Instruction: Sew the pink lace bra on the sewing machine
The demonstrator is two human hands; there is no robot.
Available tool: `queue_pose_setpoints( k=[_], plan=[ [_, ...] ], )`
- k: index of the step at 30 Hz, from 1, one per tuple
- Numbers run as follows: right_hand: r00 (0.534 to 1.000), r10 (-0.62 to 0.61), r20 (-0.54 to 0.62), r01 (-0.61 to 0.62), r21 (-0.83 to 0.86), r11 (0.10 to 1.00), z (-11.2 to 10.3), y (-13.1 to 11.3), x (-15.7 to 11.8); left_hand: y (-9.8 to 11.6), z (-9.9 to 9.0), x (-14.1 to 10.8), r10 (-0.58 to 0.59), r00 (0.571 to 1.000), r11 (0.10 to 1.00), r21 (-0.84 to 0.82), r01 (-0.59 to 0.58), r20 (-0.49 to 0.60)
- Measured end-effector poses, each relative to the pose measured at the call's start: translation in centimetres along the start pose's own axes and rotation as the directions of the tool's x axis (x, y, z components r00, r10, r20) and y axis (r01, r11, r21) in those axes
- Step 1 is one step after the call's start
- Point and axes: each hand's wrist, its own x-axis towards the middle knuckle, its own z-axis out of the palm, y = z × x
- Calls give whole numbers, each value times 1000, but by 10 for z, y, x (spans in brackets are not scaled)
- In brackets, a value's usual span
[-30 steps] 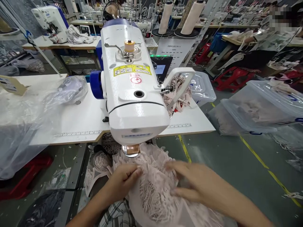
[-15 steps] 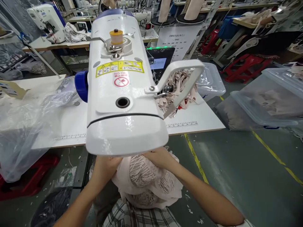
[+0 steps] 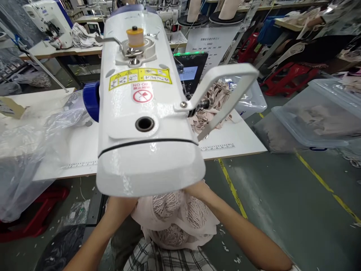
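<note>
pale pink fabric bundle with rounded lace cups (image 3: 174,219) over plaid-clothed lap (image 3: 172,260): work seems under way, amount done or left unseen; layers overlap, edges loose. bare left hand (image 3: 124,203), bare right hand (image 3: 196,190) flank far end; fingers hidden, grip cannot tell. glossy white sewing-machine head (image 3: 152,169) above.

Sewing machine (image 3: 149,113) blocks way above lace garments (image 3: 175,220); white bracket (image 3: 229,105) juts right; open room over floor (image 3: 276,195), right.
</note>
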Motion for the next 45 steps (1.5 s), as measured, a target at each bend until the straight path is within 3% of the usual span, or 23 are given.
queue_pose_setpoints(
  k=[2, 5, 12, 16, 20, 24, 27, 29, 31, 33, 34, 35, 36, 38, 39, 40, 42, 45],
  plan=[
    [993, 4, 121, -14, 81, 997, 3, 16, -10, -1, -3, 1, 26, 1000, 999, -21, -25, 18],
    [957, -9, 289, -17, 90, 996, 6, 32, -27, -4, -5, 3, -32, 999, 998, -63, 30, -23],
    [886, 166, 433, -268, 186, 945, -11, 48, -47, -2, -4, -2, -142, 985, 982, -141, 127, -97],
    [895, 168, 414, -248, 146, 958, -24, 44, -53, 3, -4, -3, -189, 980, 956, -238, 169, -61],
    [904, 184, 386, -225, 63, 972, -32, 36, -58, 6, -3, -2, -224, 975, 950, -223, 217, -7],
    [957, 184, 226, -213, 111, 971, -37, 34, -63, -2, -3, -3, -189, 982, 970, -157, 187, -2],
    [988, 88, 125, -107, 155, 982, -38, 29, -70, -1, -6, -14, -73, 980, 997, -40, 67, -184],
    [992, 21, 127, -40, 148, 988, -36, 17, -75, 15, -8, -28, 95, 928, 995, 16, -96, -359],
    [979, -52, 196, 35, 87, 996, -30, -4, -81, 41, -9, -43, 344, 834, 930, 38, -365, -432],
    [939, -123, 322, 136, -19, 991, -21, -30, -88, 69, -8, -54, 614, 690, 763, 64, -643, -382],
    [910, -148, 387, 194, -82, 978, -17, -44, -92, 80, -6, -57, 706, 629, 681, 70, -729, -325],
    [879, -160, 448, 250, -148, 957, -12, -56, -96, 88, -4, -58, 748, 612, 643, 51, -764, -256],
    [856, -156, 493, 294, -215, 931, -7, -66, -99, 92, -2, -58, 741, 652, 661, -3, -751, -160],
    [852, -113, 511, 328, -353, 876, 0, -80, -102, 88, 2, -54, 583, 805, 808, -190, -558, 113],
    [872, -80, 483, 306, -410, 859, 2, -83, -102, 83, 4, -52, 469, 844, 876, -264, -405, 260],
    [897, -48, 439, 263, -444, 857, 4, -84, -101, 76, 5, -50, 370, 850, 916, -300, -267, 374],
    [943, 5, 332, 154, -449, 880, 5, -80, -95, 62, 6, -46, 270, 857, 945, -292, -147, 440],
    [973, 21, 229, 76, -405, 911, 6, -69, -79, 50, 6, -42, 253, 905, 956, -229, -181, 342]
  ],
)
